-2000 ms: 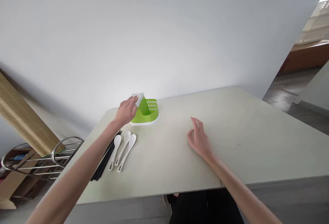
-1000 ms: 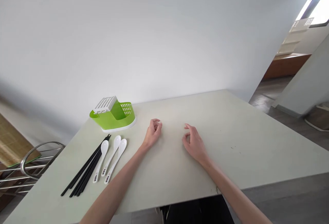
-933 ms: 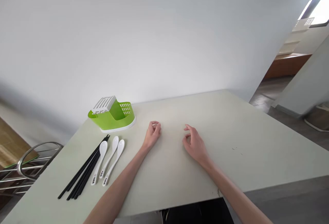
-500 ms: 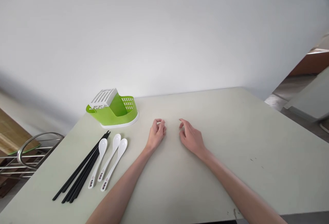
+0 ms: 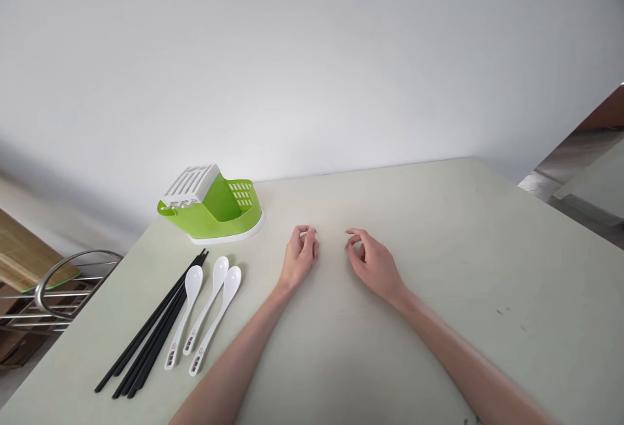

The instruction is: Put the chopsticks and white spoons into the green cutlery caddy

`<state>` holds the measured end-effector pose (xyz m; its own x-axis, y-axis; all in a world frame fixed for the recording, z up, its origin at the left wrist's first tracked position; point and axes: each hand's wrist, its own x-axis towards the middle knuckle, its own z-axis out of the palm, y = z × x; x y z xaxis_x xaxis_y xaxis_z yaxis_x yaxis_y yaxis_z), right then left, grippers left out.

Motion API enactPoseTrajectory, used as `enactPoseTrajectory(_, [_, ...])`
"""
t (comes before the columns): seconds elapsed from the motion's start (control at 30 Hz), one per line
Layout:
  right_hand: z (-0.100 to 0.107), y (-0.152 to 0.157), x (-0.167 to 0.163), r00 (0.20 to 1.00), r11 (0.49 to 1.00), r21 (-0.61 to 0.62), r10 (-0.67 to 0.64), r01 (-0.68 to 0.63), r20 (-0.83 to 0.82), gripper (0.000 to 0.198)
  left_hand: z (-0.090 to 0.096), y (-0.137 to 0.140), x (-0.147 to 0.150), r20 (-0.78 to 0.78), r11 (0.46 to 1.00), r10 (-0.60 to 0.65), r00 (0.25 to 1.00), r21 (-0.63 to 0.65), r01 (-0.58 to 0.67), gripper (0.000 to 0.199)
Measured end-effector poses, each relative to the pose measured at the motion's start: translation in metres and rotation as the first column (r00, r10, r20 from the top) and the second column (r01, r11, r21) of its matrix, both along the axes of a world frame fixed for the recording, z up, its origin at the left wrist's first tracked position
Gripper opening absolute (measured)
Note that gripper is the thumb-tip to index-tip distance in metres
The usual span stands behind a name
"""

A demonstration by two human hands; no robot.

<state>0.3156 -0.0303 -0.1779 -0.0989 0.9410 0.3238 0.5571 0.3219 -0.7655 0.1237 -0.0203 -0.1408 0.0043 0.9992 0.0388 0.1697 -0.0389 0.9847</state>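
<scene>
My left hand [image 5: 299,256] rests on the pale table [image 5: 439,269] with its fingers loosely curled and nothing in it. My right hand [image 5: 373,262] lies a short way to its right, fingers also loosely curled and empty. A green cutlery holder [image 5: 212,207] with a white slotted insert stands at the table's back left. In front of it lie three white spoons [image 5: 207,308] side by side, and a bundle of black chopsticks [image 5: 151,327] lies to their left. The spoons are the things nearest my left hand.
A white wall runs behind the table. A metal wire rack [image 5: 58,288] and a wooden board [image 5: 24,259] stand off the table's left edge. Floor and part of another room show at the far right.
My left hand let go of the green holder and came back to the table's middle, next to my right hand. The view has shifted left and down; both hands now lie still.
</scene>
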Motion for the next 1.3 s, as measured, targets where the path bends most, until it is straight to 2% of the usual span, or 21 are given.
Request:
enactPoseTrajectory(0.3, [0.0047,-0.0006,0.0023,0.995,1.0,-0.024,-0.006,0.004,-0.098,0.032,0.0019,0.0021,-0.0003,0.041,1.0,0.007,0.999,-0.02,-0.006,0.037])
enactPoseTrajectory(0.63, [0.0012,0.0001,0.0045,0.997,0.999,-0.04,-0.002,-0.002,-0.079,0.03,0.0002,0.0029,-0.0003,0.026,1.0,0.004,1.0,-0.017,-0.004,0.038])
enactPoseTrajectory(1.3, [0.0017,0.0007,0.0046,1.0,1.0,0.008,0.0,0.001,-0.03,0.032,-0.0022,0.0027,0.0011,-0.02,1.0,-0.009,1.0,0.009,0.009,0.034])
